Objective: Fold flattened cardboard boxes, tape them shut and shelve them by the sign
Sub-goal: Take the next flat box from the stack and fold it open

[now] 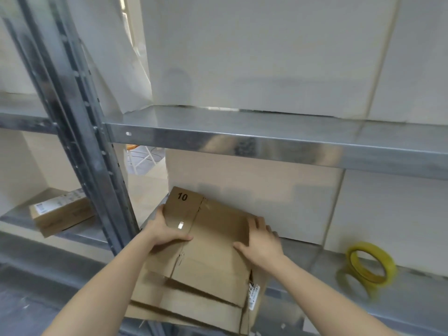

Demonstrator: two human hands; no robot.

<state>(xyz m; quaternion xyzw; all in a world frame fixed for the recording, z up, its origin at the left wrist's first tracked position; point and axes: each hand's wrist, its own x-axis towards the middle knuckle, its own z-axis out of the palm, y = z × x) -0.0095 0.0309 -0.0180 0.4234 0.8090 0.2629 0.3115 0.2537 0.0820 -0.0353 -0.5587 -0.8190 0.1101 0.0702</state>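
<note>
Flattened cardboard (211,270) on steel shelf (417,292)

Brown cardboard (213,241), black "10"; yellow tape roll (371,265).

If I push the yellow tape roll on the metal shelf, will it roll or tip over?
The yellow ring-shaped tape roll seems to stand on its edge, so it would probably roll or topple. The shiny metal shelf looks smooth, so it might slide too.
</note>
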